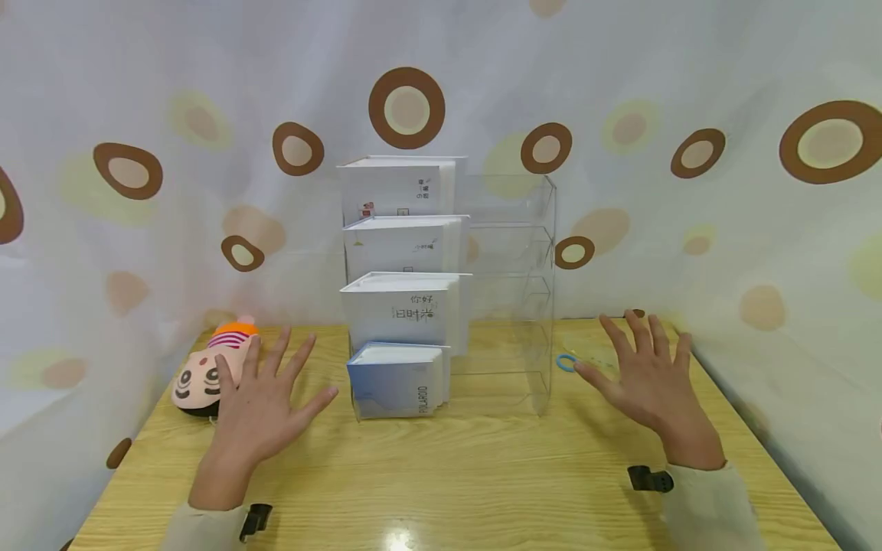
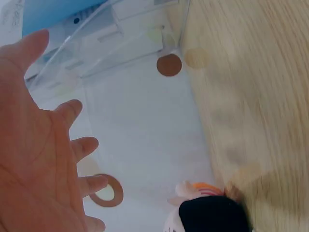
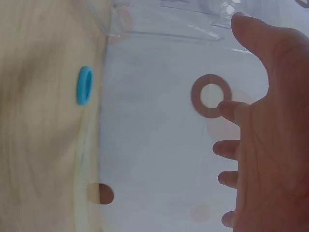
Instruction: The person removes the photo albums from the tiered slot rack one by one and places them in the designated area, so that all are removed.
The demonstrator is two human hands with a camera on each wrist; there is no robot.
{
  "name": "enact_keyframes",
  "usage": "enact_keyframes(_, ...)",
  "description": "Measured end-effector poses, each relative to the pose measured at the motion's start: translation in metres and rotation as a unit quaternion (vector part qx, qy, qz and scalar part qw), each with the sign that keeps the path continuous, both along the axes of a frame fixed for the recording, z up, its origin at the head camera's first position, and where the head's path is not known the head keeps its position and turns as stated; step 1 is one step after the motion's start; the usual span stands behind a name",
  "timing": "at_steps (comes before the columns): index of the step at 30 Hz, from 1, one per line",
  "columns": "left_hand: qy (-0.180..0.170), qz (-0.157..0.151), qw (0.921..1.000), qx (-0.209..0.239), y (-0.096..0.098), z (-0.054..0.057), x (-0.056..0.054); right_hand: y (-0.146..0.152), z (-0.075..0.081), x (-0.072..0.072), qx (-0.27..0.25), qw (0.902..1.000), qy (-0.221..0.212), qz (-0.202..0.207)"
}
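- Across the background, a white backdrop (image 1: 482, 46) printed with brown rings; along the bottom of the head frame, a wood-grain table (image 1: 441, 490).
- At centre, a clear rack (image 1: 510, 306) upright on the table, with four tiers of booklets (image 1: 386, 306) in the left half, the lowest blue and lettered "POLAROID".
- At lower left, the left hand (image 1: 258, 409), fingers spread and released; just beside, partly behind the fingers, a plush doll (image 1: 200, 375) lying on the table.
- At lower right, the right hand (image 1: 651, 383), fingers likewise fanned out and released; near the thumb tip, a blue ring (image 1: 559, 363).
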State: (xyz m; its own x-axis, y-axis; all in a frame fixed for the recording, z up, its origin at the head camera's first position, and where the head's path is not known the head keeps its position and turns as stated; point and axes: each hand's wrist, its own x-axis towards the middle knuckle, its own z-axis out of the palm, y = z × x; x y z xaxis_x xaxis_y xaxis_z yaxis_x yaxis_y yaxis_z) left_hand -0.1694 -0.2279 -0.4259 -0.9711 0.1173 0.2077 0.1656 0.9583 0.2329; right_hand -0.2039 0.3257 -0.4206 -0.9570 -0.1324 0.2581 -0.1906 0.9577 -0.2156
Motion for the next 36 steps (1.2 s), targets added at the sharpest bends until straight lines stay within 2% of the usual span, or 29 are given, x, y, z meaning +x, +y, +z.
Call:
enact_keyframes(2, -0.007, -0.009, 0.9999, 0.012, 0.003, -0.001, -0.001, -0.004, 0.004, -0.001, -0.001, 0.9997, 0.024, 0.004)
enact_keyframes(5, -0.007, -0.031, 0.9987, 0.04, 0.01, -0.006, -0.005, -0.015, 0.012, 0.0, -0.017, 0.9957, 0.088, 0.023)
enact_keyframes(7, -0.003, -0.046, 0.9969, 0.064, 0.015, -0.01, -0.01, -0.027, 0.019, 0.001, -0.045, 0.9878, 0.142, 0.047)
enact_keyframes(9, -0.011, -0.057, 0.9929, 0.104, 0.02, -0.014, -0.015, -0.043, 0.026, 0.004, -0.084, 0.9758, 0.186, 0.078)
enact_keyframes(10, -0.016, -0.064, 0.9896, 0.128, 0.022, -0.016, -0.017, -0.051, 0.029, 0.006, -0.103, 0.9697, 0.202, 0.091)
enact_keyframes(12, -0.037, -0.079, 0.9773, 0.193, 0.026, -0.02, -0.022, -0.067, 0.035, 0.009, -0.137, 0.9582, 0.222, 0.117)
enact_keyframes(14, -0.066, -0.092, 0.9579, 0.264, 0.029, -0.023, -0.025, -0.083, 0.04, 0.01, -0.169, 0.9512, 0.218, 0.139)
enact_keyframes(17, -0.098, -0.097, 0.9277, 0.347, 0.033, -0.028, -0.029, -0.107, 0.043, 0.009, -0.216, 0.9447, 0.184, 0.165)
enact_keyframes(19, -0.112, -0.089, 0.9143, 0.379, 0.035, -0.03, -0.029, -0.122, 0.043, 0.008, -0.248, 0.9415, 0.143, 0.177)
enact_keyframes(21, -0.12, -0.076, 0.9061, 0.398, 0.036, -0.031, -0.028, -0.137, 0.042, 0.007, -0.274, 0.9397, 0.097, 0.181)
enact_keyframes(23, -0.125, -0.07, 0.8998, 0.412, 0.037, -0.032, -0.027, -0.15, 0.04, 0.006, -0.295, 0.9362, 0.056, 0.182)
enact_keyframes(27, -0.132, -0.066, 0.8955, 0.42, 0.035, -0.033, -0.025, -0.173, 0.035, 0.002, -0.327, 0.9275, 0.011, 0.181)
enact_keyframes(36, -0.146, -0.053, 0.8985, 0.411, 0.033, -0.036, -0.025, -0.2, 0.028, -0.006, -0.387, 0.9033, -0.046, 0.18)
